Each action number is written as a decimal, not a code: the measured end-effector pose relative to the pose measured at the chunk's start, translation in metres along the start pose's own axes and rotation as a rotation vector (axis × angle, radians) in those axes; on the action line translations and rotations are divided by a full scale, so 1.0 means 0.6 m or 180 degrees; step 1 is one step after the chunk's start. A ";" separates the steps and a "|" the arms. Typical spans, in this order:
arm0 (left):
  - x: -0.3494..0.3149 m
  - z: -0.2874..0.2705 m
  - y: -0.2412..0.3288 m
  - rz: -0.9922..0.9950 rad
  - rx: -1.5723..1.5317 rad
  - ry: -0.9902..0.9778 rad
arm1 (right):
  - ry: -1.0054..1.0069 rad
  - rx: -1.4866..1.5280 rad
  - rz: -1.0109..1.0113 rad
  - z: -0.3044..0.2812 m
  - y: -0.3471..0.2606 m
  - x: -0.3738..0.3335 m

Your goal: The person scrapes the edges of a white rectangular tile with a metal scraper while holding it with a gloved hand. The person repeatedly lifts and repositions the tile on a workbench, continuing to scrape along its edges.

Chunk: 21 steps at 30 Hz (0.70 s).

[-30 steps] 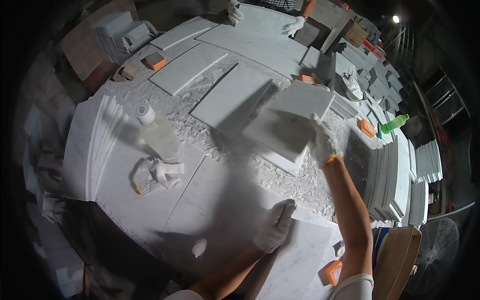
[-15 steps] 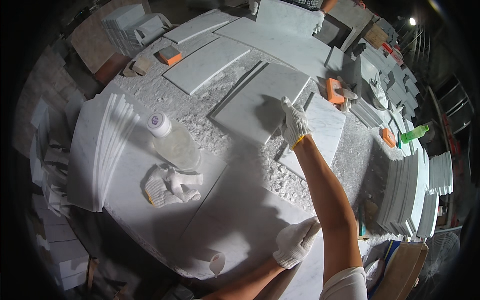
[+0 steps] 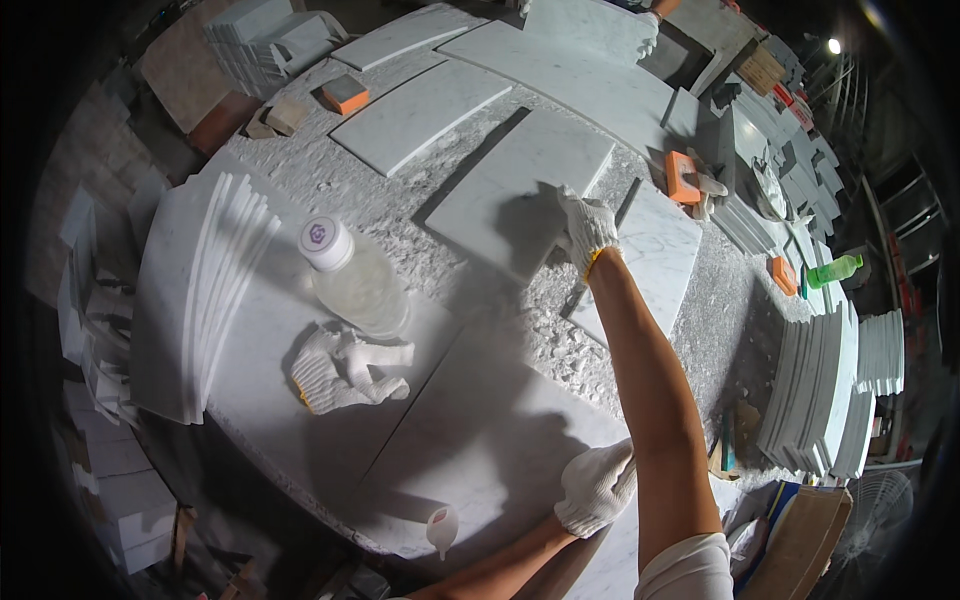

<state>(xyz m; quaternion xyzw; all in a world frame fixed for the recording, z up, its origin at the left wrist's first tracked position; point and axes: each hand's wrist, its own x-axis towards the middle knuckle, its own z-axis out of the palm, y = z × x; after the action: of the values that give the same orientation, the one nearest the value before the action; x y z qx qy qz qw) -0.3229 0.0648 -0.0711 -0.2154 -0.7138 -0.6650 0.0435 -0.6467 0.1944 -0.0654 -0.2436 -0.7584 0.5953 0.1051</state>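
the white marble tile [image 3: 520, 195] lies flat on a bed of pale stone rubble [image 3: 440, 260] near the middle of the worktop [image 3: 480, 440], and the right hand [image 3: 588, 228], in a white knit glove, rests on its near right corner. the fingers look curled over the edge, but whether they pinch the tile or only press on it cannot be told, so the grip is unclear. a second tile [image 3: 650, 255] lies just beside it on the right, close enough that the hand sits over the seam between them. the left hand [image 3: 598, 486], also gloved, lies loosely closed on the near slab with nothing in its grip, seemingly bracing the body for the long reach. near the person's left stand a clear plastic bottle [image 3: 350, 275] and a spare pair of gloves [image 3: 345, 368], with a fanned stack of thin tiles [image 3: 215, 290] beyond. an orange sanding block [image 3: 682, 176] lies past the second tile.
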 end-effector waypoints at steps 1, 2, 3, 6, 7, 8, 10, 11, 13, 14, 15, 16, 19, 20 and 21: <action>-0.002 0.000 -0.002 0.0024 -0.0020 -0.0028 | 0.0003 -0.0190 -0.0133 0.000 0.003 0.002; -0.004 0.000 -0.003 0.0032 -0.0032 -0.0001 | -0.0058 -0.0349 -0.0115 -0.001 0.003 0.003; -0.005 0.000 -0.005 0.0035 -0.0044 0.0021 | -0.0120 -0.0749 -0.0061 -0.006 0.001 0.003; -0.005 0.003 -0.007 -0.0253 -0.0196 -0.0252 | -0.0164 -0.2258 -0.0011 -0.031 -0.026 -0.005; -0.004 0.004 -0.005 -0.0336 -0.0335 -0.0259 | -0.0060 -0.2720 -0.0070 -0.043 -0.039 -0.010; -0.001 0.005 -0.003 -0.0417 -0.0477 -0.0264 | 0.0210 -0.2996 -0.0287 -0.055 -0.052 -0.016; 0.004 0.005 0.004 -0.0250 -0.0373 -0.0095 | 0.0552 -0.2958 -0.0663 -0.089 -0.079 -0.032; 0.006 0.004 0.009 -0.0359 -0.0212 -0.0081 | 0.0554 -0.2601 -0.0760 -0.112 -0.095 -0.037; 0.011 0.002 0.015 0.0013 -0.0011 0.0249 | 0.0350 -0.1972 -0.0635 -0.151 -0.122 -0.055; 0.013 0.002 0.016 0.0051 0.0019 0.0262 | 0.0157 -0.1691 -0.0523 -0.179 -0.135 -0.070; 0.014 0.002 0.016 0.0006 0.0070 0.0229 | -0.0023 -0.1422 -0.0596 -0.201 -0.141 -0.095; 0.014 0.002 0.014 0.0278 0.0205 0.0293 | -0.0163 -0.1254 -0.0346 -0.215 -0.142 -0.122; 0.007 0.006 -0.005 0.0395 0.0216 0.0181 | -0.0816 -0.1160 -0.0502 -0.265 -0.154 -0.222; 0.004 0.008 -0.014 0.0389 0.0461 0.0204 | -0.0851 -0.1852 -0.0744 -0.286 -0.158 -0.267; 0.000 0.011 -0.024 0.0418 0.0593 0.0192 | -0.0949 -0.1714 -0.0717 -0.307 -0.161 -0.314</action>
<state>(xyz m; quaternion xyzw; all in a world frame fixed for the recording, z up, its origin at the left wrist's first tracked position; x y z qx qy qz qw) -0.3270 0.0709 -0.0853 -0.2367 -0.7552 -0.5977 0.1283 -0.4254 0.2413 0.1010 -0.0874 -0.9179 0.3871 -0.0101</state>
